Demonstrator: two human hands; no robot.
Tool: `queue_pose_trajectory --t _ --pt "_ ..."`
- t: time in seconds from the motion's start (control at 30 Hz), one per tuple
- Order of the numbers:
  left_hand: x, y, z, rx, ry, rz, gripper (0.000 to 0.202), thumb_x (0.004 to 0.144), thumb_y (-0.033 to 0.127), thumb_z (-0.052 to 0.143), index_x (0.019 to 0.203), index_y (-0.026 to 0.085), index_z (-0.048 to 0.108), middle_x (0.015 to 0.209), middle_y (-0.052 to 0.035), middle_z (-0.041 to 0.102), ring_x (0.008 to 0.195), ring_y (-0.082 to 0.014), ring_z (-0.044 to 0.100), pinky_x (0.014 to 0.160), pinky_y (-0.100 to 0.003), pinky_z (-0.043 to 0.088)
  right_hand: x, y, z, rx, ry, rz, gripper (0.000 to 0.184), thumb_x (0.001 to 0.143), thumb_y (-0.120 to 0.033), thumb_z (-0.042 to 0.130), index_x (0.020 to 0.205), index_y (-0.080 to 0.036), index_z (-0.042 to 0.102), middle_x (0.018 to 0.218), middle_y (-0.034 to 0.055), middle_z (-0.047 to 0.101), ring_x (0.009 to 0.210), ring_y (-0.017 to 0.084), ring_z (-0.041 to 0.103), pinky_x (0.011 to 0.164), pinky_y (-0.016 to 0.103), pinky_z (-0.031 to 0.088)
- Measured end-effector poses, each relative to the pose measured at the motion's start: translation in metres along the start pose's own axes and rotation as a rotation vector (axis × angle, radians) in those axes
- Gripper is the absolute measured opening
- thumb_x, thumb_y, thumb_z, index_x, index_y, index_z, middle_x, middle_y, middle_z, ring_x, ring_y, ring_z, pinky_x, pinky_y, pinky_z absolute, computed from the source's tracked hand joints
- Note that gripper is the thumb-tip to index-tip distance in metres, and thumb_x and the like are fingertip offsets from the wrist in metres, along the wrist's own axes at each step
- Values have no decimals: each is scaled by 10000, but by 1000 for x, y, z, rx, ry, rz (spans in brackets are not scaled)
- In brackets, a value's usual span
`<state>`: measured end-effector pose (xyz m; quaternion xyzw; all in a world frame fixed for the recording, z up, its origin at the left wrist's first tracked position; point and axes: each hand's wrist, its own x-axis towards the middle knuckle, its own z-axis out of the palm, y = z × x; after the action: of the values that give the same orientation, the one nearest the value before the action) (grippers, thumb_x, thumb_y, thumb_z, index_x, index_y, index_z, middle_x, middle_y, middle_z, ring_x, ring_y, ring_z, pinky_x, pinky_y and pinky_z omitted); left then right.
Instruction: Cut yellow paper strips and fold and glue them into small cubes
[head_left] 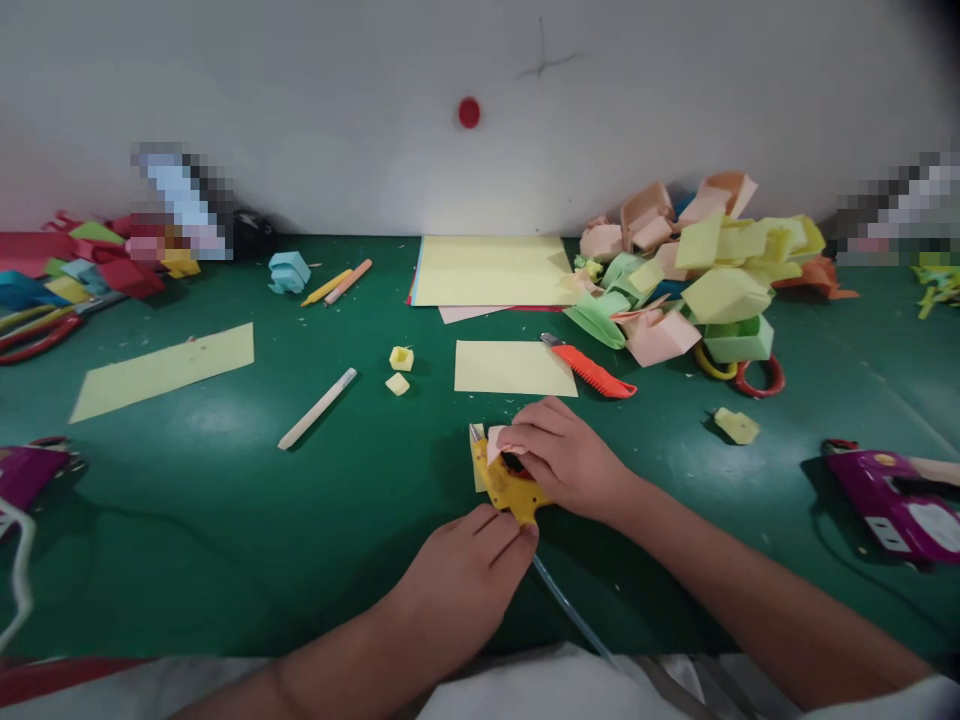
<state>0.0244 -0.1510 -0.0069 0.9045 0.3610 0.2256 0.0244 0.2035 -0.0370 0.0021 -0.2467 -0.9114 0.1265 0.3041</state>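
Tabletop (225,520) green, wall (337,110) grey, left hand (469,560) around glue gun (511,488), right hand (566,455) around paper (493,446)

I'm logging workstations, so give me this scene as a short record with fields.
Surface: green table
Left hand: at the handle of the yellow glue gun
Right hand: over the gun, fingers at a pink paper piece
Ahead: pale yellow sheet, orange cutter across its right end
Back right: folded paper pile
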Motion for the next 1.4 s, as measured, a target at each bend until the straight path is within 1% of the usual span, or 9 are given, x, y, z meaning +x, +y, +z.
queue_pose_trajectory --t 0.13,0.3,0.43,0.7,0.8,0.97,1.07,1.27,1.4 --pt "8 -12 -2 63 -36 144 202 955 86 455 1012 89 649 822 -56 636 733 -188 598 621 -321 549 -2 1 2 2 -25 -16 243 958 -100 442 945 -181 671 912 67 641 826 187 503 797 330 452" --pt "17 -21 -1 90 60 269 205 938 89 487 811 121 645 684 -28 573 637 -158 550 578 -282 520 2 -1 3 -21 -58 -92 244 944 -84 457 955 -184 679 889 49 656 833 177 525 825 334 456" --pt "15 -18 -2 98 127 268 157 923 72 510 893 83 664 730 -49 619 669 -168 577 601 -294 549 5 -1 4 -93 -74 -137 230 950 -95 462 972 -184 672 868 46 670 823 176 537 815 336 465" --pt "12 -18 1 34 104 254 138 921 91 529 962 63 658 783 -68 656 702 -179 600 621 -305 570 3 4 5 -234 -186 -211 164 947 -125 504 988 -171 655 915 38 688 814 176 533 820 364 442" --pt "13 -18 -1 31 120 252 142 930 84 518 945 68 659 772 -66 660 697 -167 598 624 -286 568 0 4 6 -261 -137 -184 175 937 -114 496 934 -175 661 856 39 671 805 185 513 801 364 445" --pt "14 -18 -5 59 80 261 218 971 99 444 983 76 660 762 -65 662 691 -155 601 632 -274 572 -2 1 2 -197 64 -33 261 931 -52 444 973 -176 670 915 67 677 825 188 508 778 347 476" --pt "12 -19 -3 40 54 262 209 972 110 454 1009 63 654 786 -69 661 708 -157 614 638 -276 575 -2 0 0 -175 94 2 253 938 -60 456 972 -185 672 904 64 672 817 188 515 767 342 483" --pt "10 -19 -1 23 70 257 163 947 97 503 990 56 655 787 -70 656 732 -166 622 677 -294 579 2 0 -3 -138 -47 -139 259 942 -94 437 978 -197 671 867 47 669 816 185 531 792 338 471" --pt "11 -20 0 19 71 261 172 949 103 498 988 60 660 779 -70 653 712 -163 609 656 -290 569 2 2 -3 -125 -99 -174 243 927 -101 461 1032 -194 659 898 49 684 831 191 531 801 347 460"
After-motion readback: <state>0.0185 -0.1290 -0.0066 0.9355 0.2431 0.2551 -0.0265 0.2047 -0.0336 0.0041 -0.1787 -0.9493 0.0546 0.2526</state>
